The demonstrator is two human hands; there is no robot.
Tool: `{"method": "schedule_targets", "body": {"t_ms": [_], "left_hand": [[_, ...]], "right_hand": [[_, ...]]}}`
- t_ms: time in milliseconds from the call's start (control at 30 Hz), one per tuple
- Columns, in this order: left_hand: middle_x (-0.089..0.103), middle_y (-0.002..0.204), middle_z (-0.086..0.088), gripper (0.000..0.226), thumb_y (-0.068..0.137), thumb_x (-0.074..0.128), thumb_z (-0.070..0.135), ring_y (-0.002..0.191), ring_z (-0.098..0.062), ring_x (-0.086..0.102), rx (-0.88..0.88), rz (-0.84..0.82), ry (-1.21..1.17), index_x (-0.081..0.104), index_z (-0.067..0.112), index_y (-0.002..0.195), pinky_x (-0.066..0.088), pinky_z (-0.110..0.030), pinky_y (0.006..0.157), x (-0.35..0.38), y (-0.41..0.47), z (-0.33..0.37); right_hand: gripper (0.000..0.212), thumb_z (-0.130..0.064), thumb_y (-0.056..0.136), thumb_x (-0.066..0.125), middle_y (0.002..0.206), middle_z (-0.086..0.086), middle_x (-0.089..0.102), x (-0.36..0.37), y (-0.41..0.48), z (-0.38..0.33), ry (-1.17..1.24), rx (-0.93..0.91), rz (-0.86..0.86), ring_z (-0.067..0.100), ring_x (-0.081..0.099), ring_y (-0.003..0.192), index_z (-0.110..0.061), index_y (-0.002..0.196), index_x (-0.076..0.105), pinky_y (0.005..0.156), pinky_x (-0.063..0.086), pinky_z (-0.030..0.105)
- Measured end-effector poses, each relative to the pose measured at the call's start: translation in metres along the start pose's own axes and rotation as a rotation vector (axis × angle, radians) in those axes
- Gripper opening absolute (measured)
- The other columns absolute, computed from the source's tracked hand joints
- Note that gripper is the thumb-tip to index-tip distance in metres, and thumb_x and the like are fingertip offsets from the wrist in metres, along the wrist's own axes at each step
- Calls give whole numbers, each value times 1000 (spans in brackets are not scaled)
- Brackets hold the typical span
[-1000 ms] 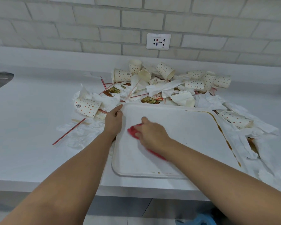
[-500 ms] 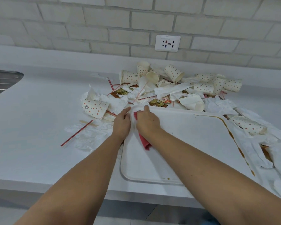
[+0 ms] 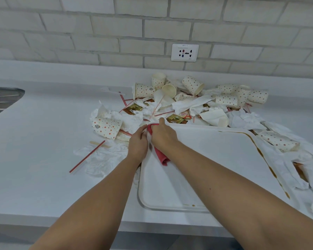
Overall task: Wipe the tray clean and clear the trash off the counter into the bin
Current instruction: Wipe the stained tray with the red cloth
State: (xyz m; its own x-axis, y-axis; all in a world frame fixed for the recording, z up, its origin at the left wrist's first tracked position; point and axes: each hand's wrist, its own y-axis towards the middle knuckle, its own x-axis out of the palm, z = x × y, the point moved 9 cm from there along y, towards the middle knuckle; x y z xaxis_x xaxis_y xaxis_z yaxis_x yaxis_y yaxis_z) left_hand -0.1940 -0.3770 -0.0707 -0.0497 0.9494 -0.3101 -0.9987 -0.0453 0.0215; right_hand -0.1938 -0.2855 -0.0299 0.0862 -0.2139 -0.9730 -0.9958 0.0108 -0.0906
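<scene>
A white tray [image 3: 206,159] lies on the counter in front of me, with a brown liquid streak [image 3: 266,159] along its right rim. My right hand [image 3: 163,135] presses a red cloth [image 3: 160,156] onto the tray's far left corner. My left hand [image 3: 137,143] grips the tray's left rim right beside it. Behind and around the tray lies trash: polka-dot paper cups [image 3: 107,127], crumpled napkins [image 3: 105,159], red straws [image 3: 87,156] and sachets [image 3: 175,119].
The white counter [image 3: 34,159] runs left to a metal sink [image 3: 0,100]. A brick wall with a socket [image 3: 185,52] stands behind. More cups [image 3: 278,141] and stained napkins [image 3: 300,170] crowd the tray's right side. The counter's front edge is near me.
My right hand slid the red cloth from the tray's left middle up to its far left corner, next to my left hand. My left hand kept its grip on the rim.
</scene>
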Motion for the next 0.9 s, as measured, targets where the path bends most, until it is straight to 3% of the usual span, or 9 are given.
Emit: {"method": "schedule_targets", "body": {"t_ms": [167,333,467,533,600,700,800,900], "left_hand": [[46,142,-6,41,99,30,7,133,-20,41,12,17,46,45,13,137,28,-18,97,-3,-3,5],[45,143,-6,41,99,31,8,134,-21,39,-5,16,53,45,13,138,29,-27,108,-2,-6,4],[55,134,-10,42,99,30,11,120,-28,53,-1,24,110,45,16,138,37,-41,109,-1,-6,3],[60,125,-10,44,97,28,9,111,-28,56,29,33,189,46,15,136,42,-43,101,-1,-6,7],[62,111,-7,41,95,28,4,97,-22,55,68,44,300,53,7,126,44,-34,85,-1,-7,13],[55,109,-11,35,94,32,4,95,-27,55,135,86,582,52,5,122,45,-36,73,-2,-8,26],[44,126,-15,39,97,37,13,113,-31,45,166,114,700,42,10,136,46,-41,84,1,-6,38],[43,130,-15,40,98,38,16,117,-32,41,271,119,700,43,11,137,41,-42,93,21,-10,64]], "right_hand": [[31,-6,92,43,137,11,30,-1,6,20,-12,84,-21,28,56,104,-5,120,55,73,38,32],[41,-7,94,41,147,10,23,-10,-7,75,-19,312,-17,27,51,118,-6,135,44,89,43,34],[43,-15,95,41,148,8,23,-13,-20,97,-57,422,-56,26,48,122,-9,138,42,91,42,33],[45,-21,98,36,147,9,26,-17,-22,95,-55,401,-46,29,43,126,-12,142,34,95,40,36],[48,-26,100,33,150,10,25,-27,-25,93,-66,365,-4,31,38,130,-16,146,25,98,38,38],[42,-18,98,35,142,9,36,-51,-37,105,-78,351,77,30,44,126,-14,140,35,92,41,37],[36,-10,95,36,129,9,51,-68,-53,137,-103,377,114,28,52,115,-10,129,46,79,39,33],[38,-8,94,35,130,6,52,-68,-68,177,-76,396,88,25,53,114,-17,129,48,77,38,31]]}}
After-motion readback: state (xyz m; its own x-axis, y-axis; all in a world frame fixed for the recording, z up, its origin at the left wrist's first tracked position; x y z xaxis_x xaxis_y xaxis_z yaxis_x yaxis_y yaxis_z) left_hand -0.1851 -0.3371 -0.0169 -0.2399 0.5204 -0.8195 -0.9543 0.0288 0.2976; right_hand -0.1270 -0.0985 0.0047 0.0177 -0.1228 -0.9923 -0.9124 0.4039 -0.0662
